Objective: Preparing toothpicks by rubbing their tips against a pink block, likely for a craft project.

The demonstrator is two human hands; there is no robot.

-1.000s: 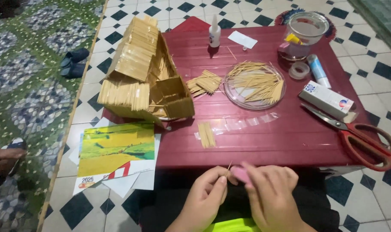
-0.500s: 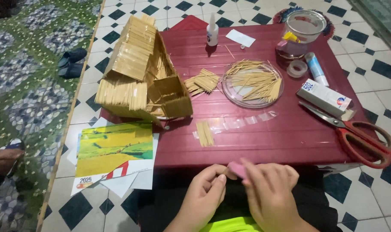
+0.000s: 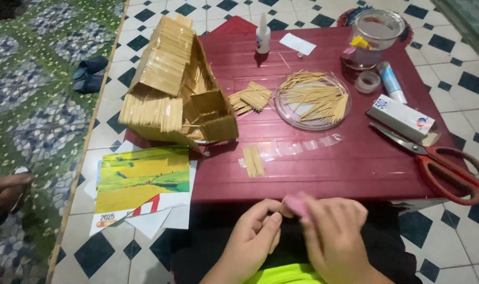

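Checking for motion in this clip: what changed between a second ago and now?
Hardly anything. The left hand and right hand stay together at the near edge of the dark red table, working a small pink object and a thin wooden stick; the grip looks unchanged. The stick-built model house, clear plate of sticks and red-handled scissors lie where they were.
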